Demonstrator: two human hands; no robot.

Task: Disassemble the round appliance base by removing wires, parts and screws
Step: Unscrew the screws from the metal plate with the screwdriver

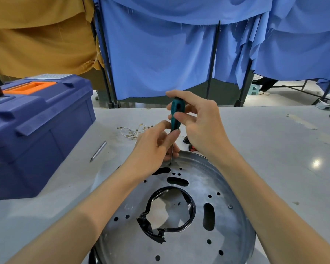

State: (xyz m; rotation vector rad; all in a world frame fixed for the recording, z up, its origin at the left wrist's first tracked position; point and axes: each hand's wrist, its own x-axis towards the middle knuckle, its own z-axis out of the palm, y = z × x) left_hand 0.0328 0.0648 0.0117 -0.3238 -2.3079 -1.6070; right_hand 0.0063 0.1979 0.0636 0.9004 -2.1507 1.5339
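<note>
Head view: the right hand [196, 122] held the teal screwdriver [176, 115] upright in a fingertip grip on its handle.
Steadying: the left hand [152, 147] pinched the shaft just below that grip.
Screw [170, 164]: straight beneath the grip, at the tip — in the round appliance base [227, 221], which lay on the counter [274, 149].
Doing it well: the turn called for firm downward pressure and a vertical shaft — a tilt would likely have let the tip slip out.
</note>
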